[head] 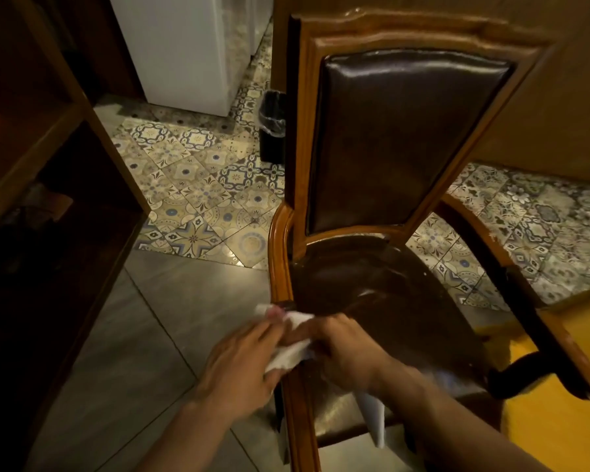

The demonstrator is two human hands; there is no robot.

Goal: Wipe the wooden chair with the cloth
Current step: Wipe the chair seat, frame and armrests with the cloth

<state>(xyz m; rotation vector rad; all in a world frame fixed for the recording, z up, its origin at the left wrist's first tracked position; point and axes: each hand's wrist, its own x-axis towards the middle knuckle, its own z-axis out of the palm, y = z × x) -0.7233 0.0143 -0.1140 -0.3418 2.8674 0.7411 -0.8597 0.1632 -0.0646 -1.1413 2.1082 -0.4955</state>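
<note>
Wooden chair point(334, 137): on floor, directly ahead of both hands. White cloth point(292, 356) bunched at seat's front-left corner, gripped betw. left hand point(239, 362) & right hand point(344, 356), both closed on it; armrest rail runs fwd.

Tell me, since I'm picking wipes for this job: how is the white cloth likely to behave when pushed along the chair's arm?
The cloth looks thin and floppy: it bunches between the left hand and right hand. It probably weighs little. It will likely crumple rather than slide flat along the chair arm, so it needs pressing down.
</note>
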